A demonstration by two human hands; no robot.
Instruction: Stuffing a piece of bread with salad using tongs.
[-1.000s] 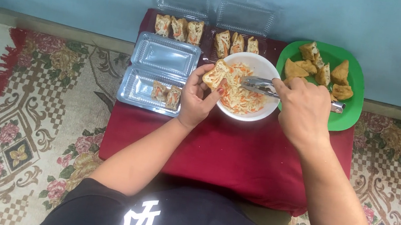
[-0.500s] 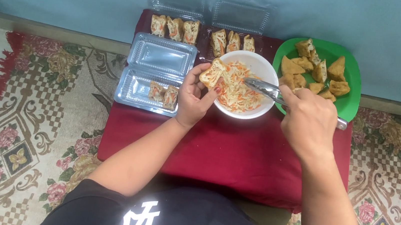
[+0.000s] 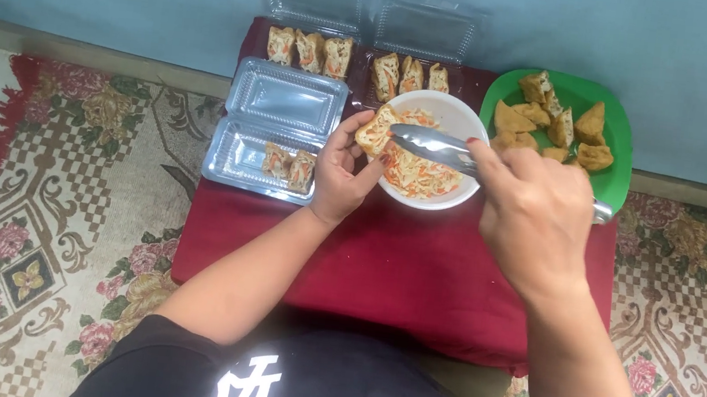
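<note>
My left hand (image 3: 343, 171) holds a piece of fried tofu (image 3: 375, 129) at the left rim of a white bowl (image 3: 461, 113). The bowl holds shredded vegetable filling (image 3: 418, 172) in white and orange. My right hand (image 3: 533, 215) grips metal tongs (image 3: 435, 146) whose tips reach over the bowl, right beside the tofu piece. An open clear plastic box (image 3: 277, 132) lies left of the bowl with two stuffed pieces (image 3: 289, 165) in its lower half.
A green plate (image 3: 615, 122) with several fried tofu pieces sits right of the bowl. Two clear boxes (image 3: 373, 28) at the back hold stuffed pieces. Everything stands on a low table with a dark red cloth (image 3: 399, 266), on a patterned rug (image 3: 51, 208), against a blue wall.
My right hand has brought the tongs leftward over the bowl toward the tofu piece. My left hand keeps the piece at the bowl's rim. The view has shifted slightly.
</note>
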